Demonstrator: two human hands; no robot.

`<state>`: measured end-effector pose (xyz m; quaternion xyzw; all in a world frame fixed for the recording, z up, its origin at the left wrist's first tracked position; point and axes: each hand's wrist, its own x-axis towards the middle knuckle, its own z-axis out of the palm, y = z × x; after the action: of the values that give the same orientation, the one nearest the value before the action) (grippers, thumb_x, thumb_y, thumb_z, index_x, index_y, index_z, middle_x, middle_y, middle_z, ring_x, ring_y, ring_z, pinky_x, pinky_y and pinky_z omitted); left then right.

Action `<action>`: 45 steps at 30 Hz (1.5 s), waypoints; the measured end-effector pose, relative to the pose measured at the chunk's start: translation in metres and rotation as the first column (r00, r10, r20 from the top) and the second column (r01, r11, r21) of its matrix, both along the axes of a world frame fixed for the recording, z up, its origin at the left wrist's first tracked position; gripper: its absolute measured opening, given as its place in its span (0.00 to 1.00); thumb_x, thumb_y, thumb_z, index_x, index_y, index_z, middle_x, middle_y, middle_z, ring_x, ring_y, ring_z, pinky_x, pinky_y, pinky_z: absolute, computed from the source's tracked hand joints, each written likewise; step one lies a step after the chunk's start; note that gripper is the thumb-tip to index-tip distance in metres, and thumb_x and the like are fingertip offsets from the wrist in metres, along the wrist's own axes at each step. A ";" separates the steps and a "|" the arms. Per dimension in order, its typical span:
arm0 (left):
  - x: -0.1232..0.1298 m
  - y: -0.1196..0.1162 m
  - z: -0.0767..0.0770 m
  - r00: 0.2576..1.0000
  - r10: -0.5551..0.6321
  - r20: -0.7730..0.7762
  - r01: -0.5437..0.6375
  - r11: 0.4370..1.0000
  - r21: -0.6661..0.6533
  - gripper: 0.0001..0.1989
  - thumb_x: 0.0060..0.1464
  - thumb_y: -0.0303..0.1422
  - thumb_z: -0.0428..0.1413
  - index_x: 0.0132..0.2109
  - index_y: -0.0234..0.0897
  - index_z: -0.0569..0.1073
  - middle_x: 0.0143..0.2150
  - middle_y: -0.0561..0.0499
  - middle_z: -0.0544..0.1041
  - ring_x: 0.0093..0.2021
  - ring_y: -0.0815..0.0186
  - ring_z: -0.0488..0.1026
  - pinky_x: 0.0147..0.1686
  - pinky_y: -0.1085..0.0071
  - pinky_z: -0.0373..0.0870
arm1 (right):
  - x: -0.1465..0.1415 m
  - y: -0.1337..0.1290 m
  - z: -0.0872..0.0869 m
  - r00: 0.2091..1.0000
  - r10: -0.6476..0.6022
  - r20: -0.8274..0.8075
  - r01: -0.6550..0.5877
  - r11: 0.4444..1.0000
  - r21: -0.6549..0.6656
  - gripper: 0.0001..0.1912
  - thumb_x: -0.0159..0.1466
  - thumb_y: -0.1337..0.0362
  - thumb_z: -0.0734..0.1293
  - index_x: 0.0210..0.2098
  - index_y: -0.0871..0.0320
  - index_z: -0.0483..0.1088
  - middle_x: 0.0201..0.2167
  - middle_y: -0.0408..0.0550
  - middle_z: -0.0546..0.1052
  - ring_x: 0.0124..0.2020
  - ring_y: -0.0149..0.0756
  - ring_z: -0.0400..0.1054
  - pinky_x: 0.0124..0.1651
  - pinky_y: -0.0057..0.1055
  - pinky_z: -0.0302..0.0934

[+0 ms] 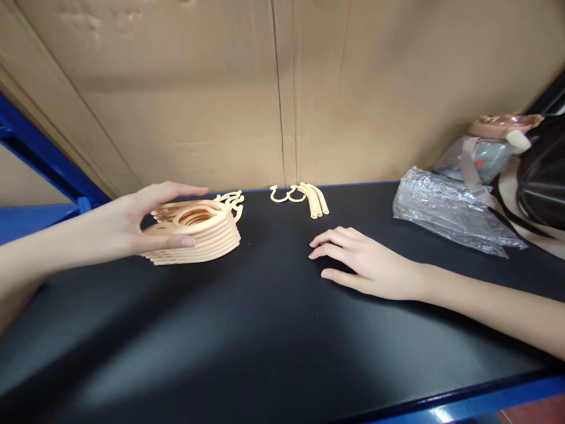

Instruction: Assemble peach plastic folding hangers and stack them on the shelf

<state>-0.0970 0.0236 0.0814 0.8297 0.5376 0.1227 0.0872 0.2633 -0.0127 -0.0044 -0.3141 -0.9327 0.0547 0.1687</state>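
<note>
Head view, near to far. Blue rail [481,406] runs along the near edge, lower right. Black tabletop [247,335] behind it, glossy patches either side of a dark shadow band at lower left.

Right hand [362,262]: palm down low over the tabletop, right of middle, fingers loosely bent and apart, nothing held. Can't tell if the fingertips touch the surface. Forearm comes in from the right edge.

Left hand [132,218]: wide C shape at the left end of the hanger stack [203,247]. Thumb lies along the near side, fingers reach over the far side. Can't tell if it's actually gripping or just resting there.

Hanger stack sits on the tabletop, left of middle: cream hangers layered flat on each other, hooked ends at the right, slightly fanned. Exact count not readable.

Crumpled clear plastic [445,209] lies at right, well apart from the stack, past the right hand.

Far edge, near middle: at least 3 curved tubes [315,200], cream, lying together; 2 loose hooks [278,201] just left of them, same color.

Behind the plastic: clear bottle [489,154] with pinkish top, dark bag [542,176] beside it. Blue frame [48,156] slants down at far left. Cardboard [198,88] backs everything.
</note>
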 end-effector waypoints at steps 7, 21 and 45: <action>0.041 -0.027 -0.011 0.977 -0.135 -0.165 0.209 0.765 0.609 0.20 0.63 0.43 0.44 0.55 0.37 0.67 0.59 0.46 0.67 0.68 0.52 0.52 0.67 0.52 0.39 | 0.000 0.000 -0.001 1.000 -0.007 0.018 0.007 1.000 -0.007 0.16 0.69 0.56 0.57 0.50 0.56 0.68 0.53 0.51 0.70 0.50 0.41 0.64 0.54 0.43 0.58; 0.081 -0.049 -0.076 0.812 -0.555 -0.182 0.573 0.817 0.061 0.25 0.64 0.43 0.46 0.65 0.43 0.59 0.68 0.48 0.58 0.68 0.57 0.54 0.62 0.55 0.61 | -0.001 0.000 -0.001 1.000 -0.006 0.008 0.006 1.000 0.003 0.16 0.69 0.56 0.58 0.51 0.56 0.68 0.53 0.51 0.70 0.51 0.39 0.64 0.55 0.41 0.57; 0.086 -0.052 -0.077 0.852 -0.502 -0.151 0.520 0.846 0.121 0.22 0.64 0.37 0.48 0.64 0.44 0.61 0.67 0.48 0.61 0.65 0.56 0.60 0.62 0.54 0.61 | -0.181 0.182 0.016 0.985 0.133 0.105 -0.149 0.976 0.160 0.20 0.72 0.64 0.53 0.62 0.57 0.60 0.57 0.54 0.67 0.56 0.43 0.65 0.52 0.39 0.62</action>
<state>-0.0107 -0.0284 0.0047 0.9527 0.2898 0.0895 0.0202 0.0819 0.1691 0.0117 -0.2338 -0.9609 -0.0269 0.1463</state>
